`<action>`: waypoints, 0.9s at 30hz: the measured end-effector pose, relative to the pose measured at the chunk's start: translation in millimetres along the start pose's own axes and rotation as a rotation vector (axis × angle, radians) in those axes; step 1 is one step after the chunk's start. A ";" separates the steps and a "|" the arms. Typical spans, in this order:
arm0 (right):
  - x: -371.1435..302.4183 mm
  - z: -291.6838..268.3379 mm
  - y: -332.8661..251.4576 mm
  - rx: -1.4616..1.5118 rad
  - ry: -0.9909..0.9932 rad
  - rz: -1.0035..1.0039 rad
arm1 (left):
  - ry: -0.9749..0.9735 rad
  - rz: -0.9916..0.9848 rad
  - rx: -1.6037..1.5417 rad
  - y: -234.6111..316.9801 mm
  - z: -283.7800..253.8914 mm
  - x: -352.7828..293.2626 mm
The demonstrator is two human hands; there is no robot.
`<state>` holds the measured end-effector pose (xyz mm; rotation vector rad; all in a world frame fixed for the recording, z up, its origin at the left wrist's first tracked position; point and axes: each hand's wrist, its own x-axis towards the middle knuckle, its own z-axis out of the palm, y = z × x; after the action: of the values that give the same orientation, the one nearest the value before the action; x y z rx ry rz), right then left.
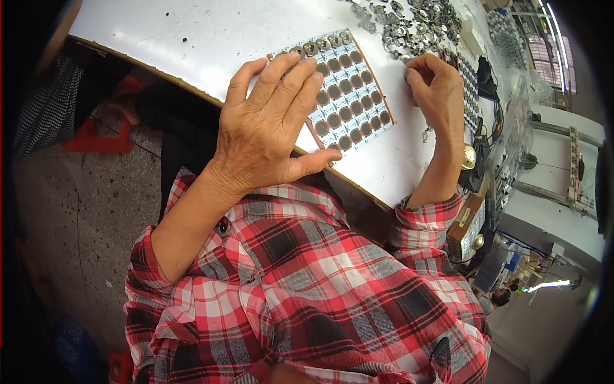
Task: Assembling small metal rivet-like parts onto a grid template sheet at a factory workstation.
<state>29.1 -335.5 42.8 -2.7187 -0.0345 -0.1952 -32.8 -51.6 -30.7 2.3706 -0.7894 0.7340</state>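
A light-blue panel (351,100) with rows of dark round spots lies at the near edge of the white table. Small shiny metal pieces (323,44) sit on the spots along its far row. My left hand (263,128) is over the panel's left side, fingers stretched out and thumb at the near edge, hiding part of it. To the right of the panel, my right hand (437,89) is closed in a pinch above the table. What its fingertips hold, if anything, is hidden. Beyond it spreads a pile of loose metal pieces (419,22).
Another panel (469,93) with round spots lies right of my right wrist, near black cloth and cables. A wooden box (465,221) stands by my right elbow. The table's edge (150,69) runs along the left; a red stool (99,136) is below. A person (499,296) is far off.
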 end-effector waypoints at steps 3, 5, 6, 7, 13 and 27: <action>-0.6 -3.3 -5.8 0.092 0.024 0.048 | 0.002 0.008 0.015 0.5 -0.4 -0.4; -3.8 -5.1 -20.5 0.565 0.046 0.120 | 0.009 -0.001 -0.034 1.1 -0.6 0.3; -3.1 -6.8 -22.9 0.719 -0.014 0.103 | 0.011 -0.004 -0.029 0.4 -1.1 0.3; -4.0 -6.9 -26.4 0.719 -0.018 0.100 | 0.008 0.002 -0.025 0.5 -1.9 0.7; -12.6 1.4 -48.8 0.975 -0.222 0.145 | -0.023 0.002 -0.017 0.1 -4.9 -0.2; -23.1 24.1 -68.8 0.324 -0.157 -0.232 | 0.128 0.089 -0.208 15.8 2.4 -16.0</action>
<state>5.8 -262.7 45.3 -2.3956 -0.3937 -0.0365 -53.3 -58.0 -37.7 2.0934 -0.8756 0.7913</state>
